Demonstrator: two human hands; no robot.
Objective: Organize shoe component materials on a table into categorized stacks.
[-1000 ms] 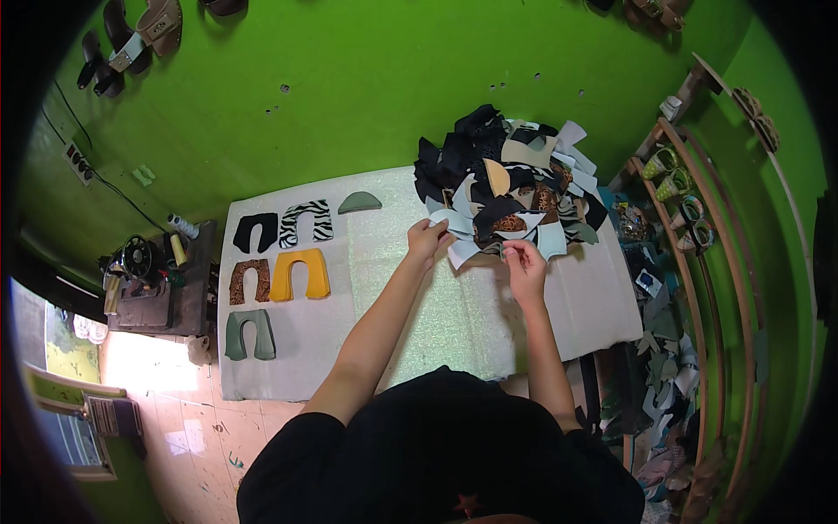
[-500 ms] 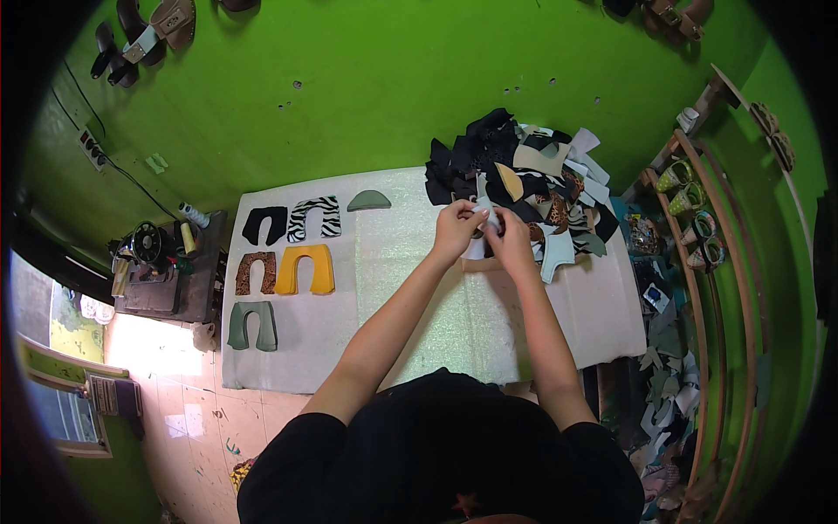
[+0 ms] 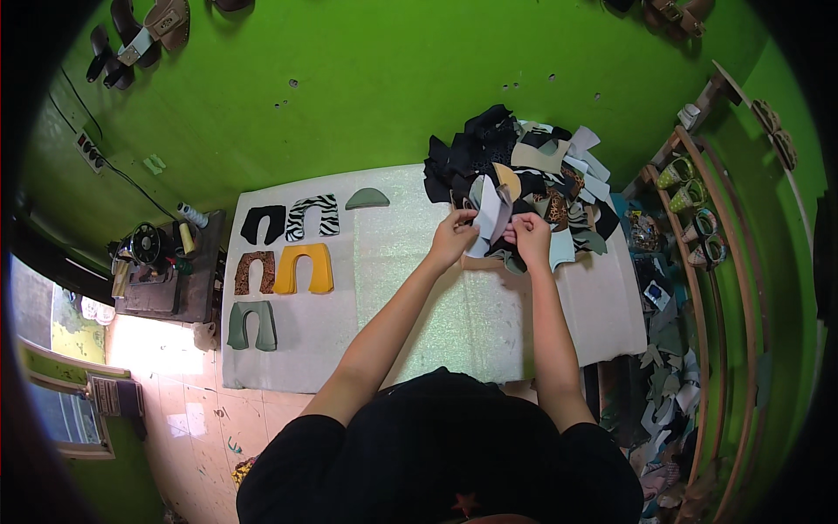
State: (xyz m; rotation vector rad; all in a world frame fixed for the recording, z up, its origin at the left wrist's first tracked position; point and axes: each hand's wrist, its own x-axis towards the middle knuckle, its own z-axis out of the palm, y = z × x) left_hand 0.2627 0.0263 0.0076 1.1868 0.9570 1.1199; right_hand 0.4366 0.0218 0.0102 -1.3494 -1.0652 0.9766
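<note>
Pale grey cut pieces of sheet material, overlapping and standing up at a tilt, are between my two hands in front of the scrap pile. My left hand pinches their left edge. On the other side, my right hand has its fingers curled together at the lower right edge of the pieces; its exact grip is partly hidden. Behind them rises a heap of mixed cut pieces in black, white, beige, grey and leopard print. A yellow curved piece lies in it, just beyond the held ones.
Left on the pale table lie U-shaped stacks: black, zebra, leopard, yellow, grey-green. A grey-green half-round piece lies beside them. A sewing machine stands left, a wooden rack right.
My hands have moved apart, the right one rightward and the left slightly lower. The pale grey pieces between them now show more fully, standing taller.
</note>
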